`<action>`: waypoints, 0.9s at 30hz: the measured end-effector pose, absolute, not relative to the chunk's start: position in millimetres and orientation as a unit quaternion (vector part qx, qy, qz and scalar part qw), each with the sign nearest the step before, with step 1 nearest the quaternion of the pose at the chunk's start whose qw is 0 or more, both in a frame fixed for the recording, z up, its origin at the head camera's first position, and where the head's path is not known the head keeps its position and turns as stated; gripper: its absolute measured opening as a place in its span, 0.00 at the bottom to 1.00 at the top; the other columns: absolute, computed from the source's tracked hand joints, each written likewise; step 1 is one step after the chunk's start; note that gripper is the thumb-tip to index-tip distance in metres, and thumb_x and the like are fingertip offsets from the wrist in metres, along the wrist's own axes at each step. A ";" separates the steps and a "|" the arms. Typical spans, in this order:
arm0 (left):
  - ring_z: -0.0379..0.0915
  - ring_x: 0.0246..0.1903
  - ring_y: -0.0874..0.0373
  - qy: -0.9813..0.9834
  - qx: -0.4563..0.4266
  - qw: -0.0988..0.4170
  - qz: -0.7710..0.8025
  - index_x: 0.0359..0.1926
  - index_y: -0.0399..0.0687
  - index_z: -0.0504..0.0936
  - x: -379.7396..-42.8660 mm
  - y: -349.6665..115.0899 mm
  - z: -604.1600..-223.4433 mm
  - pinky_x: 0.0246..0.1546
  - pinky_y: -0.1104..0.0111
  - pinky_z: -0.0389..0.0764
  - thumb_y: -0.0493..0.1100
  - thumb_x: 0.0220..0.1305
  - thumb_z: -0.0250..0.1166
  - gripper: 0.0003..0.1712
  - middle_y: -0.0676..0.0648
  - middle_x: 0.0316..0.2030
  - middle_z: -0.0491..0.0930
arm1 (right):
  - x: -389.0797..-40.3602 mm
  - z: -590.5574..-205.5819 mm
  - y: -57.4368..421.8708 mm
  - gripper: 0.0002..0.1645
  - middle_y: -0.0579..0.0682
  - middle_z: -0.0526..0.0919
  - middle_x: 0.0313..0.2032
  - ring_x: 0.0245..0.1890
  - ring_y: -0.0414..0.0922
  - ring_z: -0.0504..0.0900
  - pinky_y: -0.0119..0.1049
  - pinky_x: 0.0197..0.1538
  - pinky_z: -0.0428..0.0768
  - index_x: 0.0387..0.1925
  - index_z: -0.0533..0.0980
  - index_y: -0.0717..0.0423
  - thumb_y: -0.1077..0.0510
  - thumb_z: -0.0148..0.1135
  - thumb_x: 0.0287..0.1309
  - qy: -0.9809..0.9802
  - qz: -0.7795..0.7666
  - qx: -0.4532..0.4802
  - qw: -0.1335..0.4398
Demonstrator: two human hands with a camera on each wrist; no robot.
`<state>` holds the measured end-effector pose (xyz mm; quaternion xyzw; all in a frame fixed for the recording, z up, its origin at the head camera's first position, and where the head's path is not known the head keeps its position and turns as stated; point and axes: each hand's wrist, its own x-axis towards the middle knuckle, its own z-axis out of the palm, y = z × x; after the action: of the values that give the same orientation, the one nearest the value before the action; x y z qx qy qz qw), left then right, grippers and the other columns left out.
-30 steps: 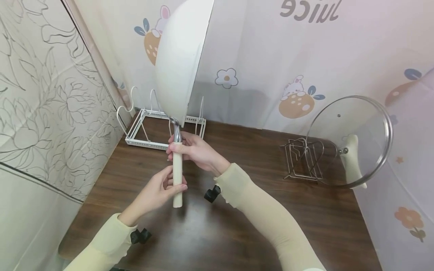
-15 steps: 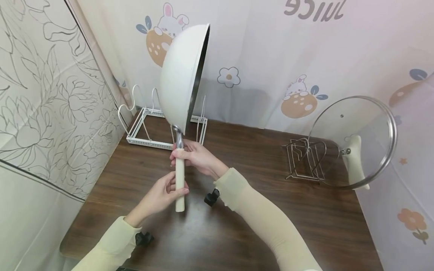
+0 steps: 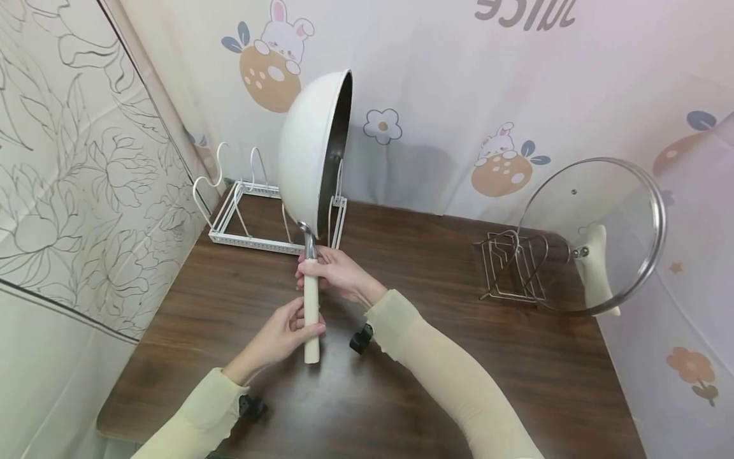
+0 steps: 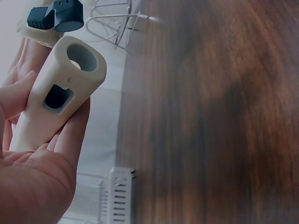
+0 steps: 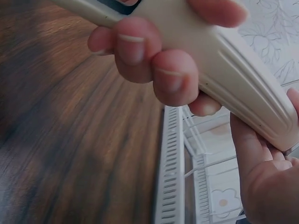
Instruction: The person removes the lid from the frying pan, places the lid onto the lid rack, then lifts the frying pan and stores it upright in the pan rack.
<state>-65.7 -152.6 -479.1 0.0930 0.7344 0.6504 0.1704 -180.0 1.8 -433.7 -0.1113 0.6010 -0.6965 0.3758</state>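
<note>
A wok (image 3: 304,153) with a white outside and dark inside is held up on its side, its open face toward the right. Both hands hold its cream handle (image 3: 311,306). My right hand (image 3: 338,274) grips the upper part, just below the metal neck, fingers wrapped round it in the right wrist view. Lower down, my left hand (image 3: 281,331) grips near the handle's end, with its hollow tip (image 4: 83,57) sticking out beyond the fingers. Behind the wok stands a white metal rack (image 3: 255,241) with curved wire dividers; the wok overlaps its right part in the head view.
At the right, a glass lid (image 3: 596,268) with a cream grip stands upright in a small wire rack (image 3: 513,296). The dark wooden table (image 3: 430,382) meets printed curtains (image 3: 418,127) at the back and sides.
The wok has come down and slightly right, with both hands still on its handle. More of its dark inside now shows. The lid and both racks have stayed in place.
</note>
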 end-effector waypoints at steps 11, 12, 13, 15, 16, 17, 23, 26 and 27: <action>0.85 0.40 0.63 0.723 0.078 0.195 0.659 0.58 0.20 0.68 -67.2 -147.4 -492.4 0.43 0.73 0.87 0.37 0.70 0.66 0.26 0.30 0.44 0.84 | -182.6 -451.0 3.3 0.12 0.47 0.84 0.32 0.33 0.40 0.87 0.35 0.45 0.88 0.51 0.70 0.64 0.65 0.58 0.70 0.612 -0.687 -0.091 0.381; 0.85 0.40 0.63 0.722 0.075 0.197 0.658 0.58 0.20 0.67 -67.1 -147.0 -493.8 0.43 0.73 0.87 0.37 0.70 0.66 0.26 0.30 0.44 0.84 | -182.7 -452.6 3.3 0.12 0.47 0.84 0.32 0.32 0.40 0.87 0.35 0.45 0.88 0.51 0.70 0.64 0.65 0.58 0.70 0.613 -0.685 -0.087 0.383; 0.85 0.40 0.63 0.722 0.073 0.199 0.659 0.58 0.20 0.67 -66.8 -147.1 -495.1 0.43 0.74 0.86 0.37 0.71 0.66 0.26 0.29 0.44 0.84 | -182.8 -454.2 2.8 0.12 0.47 0.84 0.32 0.32 0.40 0.87 0.35 0.45 0.88 0.51 0.70 0.64 0.64 0.58 0.70 0.614 -0.684 -0.085 0.385; 0.85 0.39 0.63 0.721 0.072 0.199 0.660 0.58 0.19 0.67 -66.4 -146.9 -497.6 0.43 0.74 0.86 0.37 0.70 0.66 0.27 0.28 0.44 0.84 | -183.2 -457.5 1.9 0.10 0.47 0.83 0.32 0.32 0.40 0.86 0.35 0.46 0.88 0.50 0.71 0.63 0.64 0.58 0.70 0.615 -0.682 -0.080 0.389; 0.85 0.39 0.63 0.720 0.070 0.199 0.661 0.58 0.19 0.67 -66.1 -146.7 -498.7 0.42 0.74 0.86 0.36 0.70 0.66 0.27 0.27 0.44 0.84 | -183.5 -459.3 1.7 0.09 0.47 0.83 0.32 0.32 0.40 0.86 0.35 0.46 0.88 0.48 0.71 0.61 0.64 0.58 0.70 0.614 -0.681 -0.077 0.391; 0.85 0.39 0.63 0.720 0.068 0.199 0.661 0.58 0.19 0.67 -66.0 -146.4 -499.8 0.42 0.74 0.86 0.36 0.70 0.66 0.26 0.27 0.44 0.84 | -183.8 -461.3 1.4 0.07 0.47 0.83 0.32 0.32 0.40 0.86 0.36 0.46 0.88 0.47 0.72 0.60 0.64 0.59 0.70 0.614 -0.681 -0.075 0.392; 0.86 0.38 0.60 0.718 0.068 0.200 0.663 0.56 0.20 0.69 -67.0 -143.6 -508.0 0.41 0.73 0.86 0.36 0.70 0.67 0.25 0.30 0.41 0.86 | -184.3 -470.5 2.6 0.07 0.47 0.84 0.32 0.32 0.40 0.86 0.36 0.46 0.88 0.46 0.72 0.58 0.64 0.60 0.70 0.622 -0.676 -0.059 0.390; 0.87 0.39 0.57 0.715 0.070 0.205 0.664 0.56 0.20 0.69 -67.3 -143.5 -511.8 0.41 0.73 0.86 0.36 0.70 0.67 0.24 0.29 0.41 0.86 | -183.2 -474.7 3.0 0.08 0.47 0.84 0.32 0.32 0.40 0.87 0.35 0.45 0.88 0.47 0.73 0.58 0.63 0.60 0.69 0.627 -0.674 -0.053 0.387; 0.87 0.40 0.55 0.715 0.069 0.208 0.664 0.56 0.20 0.69 -67.1 -144.0 -512.6 0.41 0.73 0.86 0.36 0.70 0.67 0.25 0.29 0.41 0.86 | -182.8 -476.0 3.0 0.08 0.47 0.84 0.32 0.32 0.40 0.87 0.35 0.45 0.88 0.47 0.73 0.58 0.63 0.60 0.69 0.628 -0.673 -0.052 0.387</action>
<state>-67.1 -144.0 -512.6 0.0690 0.7151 0.6637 0.2083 -182.8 3.0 -476.0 -0.0522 0.6281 -0.6731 0.3869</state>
